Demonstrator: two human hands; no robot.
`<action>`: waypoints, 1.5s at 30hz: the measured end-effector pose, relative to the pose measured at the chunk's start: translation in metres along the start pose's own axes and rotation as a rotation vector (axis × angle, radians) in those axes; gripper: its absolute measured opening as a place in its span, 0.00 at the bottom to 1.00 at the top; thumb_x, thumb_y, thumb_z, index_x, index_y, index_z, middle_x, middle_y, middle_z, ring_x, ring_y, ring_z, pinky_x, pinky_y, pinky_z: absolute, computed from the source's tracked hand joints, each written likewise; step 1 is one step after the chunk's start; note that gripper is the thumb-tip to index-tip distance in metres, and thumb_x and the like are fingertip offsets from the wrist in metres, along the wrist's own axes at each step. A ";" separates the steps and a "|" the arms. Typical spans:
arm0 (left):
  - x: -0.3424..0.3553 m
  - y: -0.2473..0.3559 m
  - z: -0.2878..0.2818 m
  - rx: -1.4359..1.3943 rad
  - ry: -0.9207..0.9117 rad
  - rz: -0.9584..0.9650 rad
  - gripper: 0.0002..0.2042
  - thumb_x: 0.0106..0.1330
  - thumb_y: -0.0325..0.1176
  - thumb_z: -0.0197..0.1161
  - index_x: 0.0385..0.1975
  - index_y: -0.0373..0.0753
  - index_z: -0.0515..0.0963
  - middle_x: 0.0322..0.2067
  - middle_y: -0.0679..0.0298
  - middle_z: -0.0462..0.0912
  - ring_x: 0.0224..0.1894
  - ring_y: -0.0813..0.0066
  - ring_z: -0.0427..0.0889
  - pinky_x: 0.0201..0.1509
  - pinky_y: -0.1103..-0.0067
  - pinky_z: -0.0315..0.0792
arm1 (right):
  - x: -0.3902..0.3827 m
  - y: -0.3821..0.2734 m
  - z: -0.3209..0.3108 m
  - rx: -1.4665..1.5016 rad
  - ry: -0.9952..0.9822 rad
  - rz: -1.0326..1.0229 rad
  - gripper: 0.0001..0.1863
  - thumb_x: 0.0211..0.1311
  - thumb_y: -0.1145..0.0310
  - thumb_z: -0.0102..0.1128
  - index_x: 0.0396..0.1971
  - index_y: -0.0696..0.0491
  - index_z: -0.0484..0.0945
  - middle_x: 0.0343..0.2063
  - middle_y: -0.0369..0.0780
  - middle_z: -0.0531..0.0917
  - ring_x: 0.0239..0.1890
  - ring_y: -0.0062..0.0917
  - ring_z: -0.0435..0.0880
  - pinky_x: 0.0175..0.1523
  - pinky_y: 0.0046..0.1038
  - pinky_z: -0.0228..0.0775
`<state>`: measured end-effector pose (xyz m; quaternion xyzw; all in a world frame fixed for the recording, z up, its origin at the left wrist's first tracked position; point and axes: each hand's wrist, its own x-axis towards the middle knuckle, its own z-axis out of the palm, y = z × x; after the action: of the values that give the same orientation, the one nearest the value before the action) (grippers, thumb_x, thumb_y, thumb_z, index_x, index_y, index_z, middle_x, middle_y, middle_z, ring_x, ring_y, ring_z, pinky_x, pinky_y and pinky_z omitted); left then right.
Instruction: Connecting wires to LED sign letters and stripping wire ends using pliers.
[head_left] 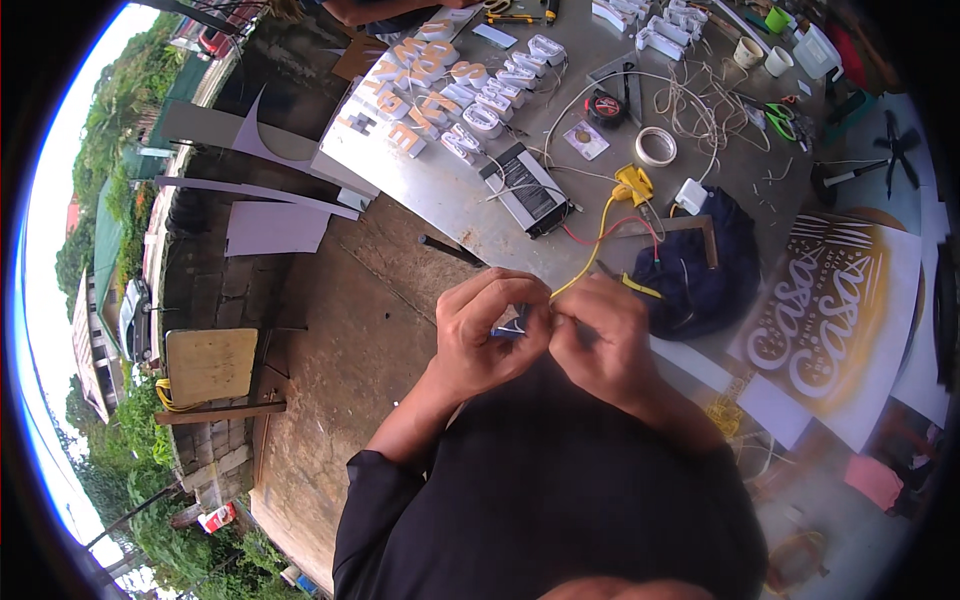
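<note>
My left hand [488,322] and my right hand [604,335] meet in front of my chest, thumbs and fingertips pinched together. Between them they hold the end of a thin yellow wire [598,246], whose tip is hidden by the fingers. The wire runs up to a yellow plug or socket [633,186] on the metal table [430,215]. Left of that lies a flat power supply [528,190] with a dark label and thin leads, one of them red. Beside my right hand, a yellow-handled tool [641,287] rests against a dark blue cloth [705,275].
White block letters [483,120] stand in rows at the far left of the table. A tape measure [604,108], a tape roll [655,147], tangled cable [700,100] and green-handled scissors [781,123] lie further right. A printed sign sheet [830,320] is at right. Another person's arm [375,10] shows at the top.
</note>
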<state>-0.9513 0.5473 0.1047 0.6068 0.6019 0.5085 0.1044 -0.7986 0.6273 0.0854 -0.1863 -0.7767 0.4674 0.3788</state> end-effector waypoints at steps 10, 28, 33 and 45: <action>-0.016 0.005 0.028 0.246 -0.029 -0.012 0.11 0.48 0.16 0.66 0.31 0.35 0.77 0.26 0.62 0.83 0.27 0.68 0.85 0.31 0.78 0.76 | -0.010 0.023 -0.018 0.200 -0.111 0.142 0.02 0.53 0.81 0.60 0.27 0.59 0.76 0.23 0.44 0.76 0.25 0.38 0.76 0.31 0.34 0.68; -0.029 0.013 0.065 -0.713 0.258 -0.777 0.07 0.72 0.26 0.62 0.45 0.30 0.77 0.37 0.61 0.85 0.36 0.81 0.82 0.43 0.83 0.77 | -0.020 0.045 -0.046 0.560 -0.218 0.395 0.05 0.62 0.77 0.57 0.26 0.60 0.77 0.20 0.39 0.79 0.25 0.21 0.77 0.31 0.26 0.68; -0.028 0.025 0.069 -0.672 0.142 -0.842 0.07 0.67 0.26 0.69 0.40 0.30 0.85 0.36 0.59 0.87 0.37 0.75 0.85 0.45 0.78 0.78 | -0.025 0.052 -0.058 0.700 -0.247 0.498 0.08 0.65 0.76 0.54 0.25 0.61 0.78 0.21 0.37 0.80 0.26 0.16 0.76 0.33 0.23 0.68; -0.015 0.031 0.089 -0.093 -0.149 -0.736 0.08 0.73 0.30 0.62 0.40 0.29 0.82 0.28 0.65 0.86 0.32 0.84 0.81 0.37 0.83 0.75 | -0.027 0.068 -0.074 0.159 -0.191 0.218 0.09 0.67 0.68 0.61 0.29 0.58 0.77 0.24 0.46 0.81 0.27 0.40 0.82 0.32 0.35 0.70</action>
<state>-0.8626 0.5700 0.0789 0.3798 0.7466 0.4185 0.3510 -0.7295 0.6865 0.0355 -0.1937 -0.7448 0.5815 0.2639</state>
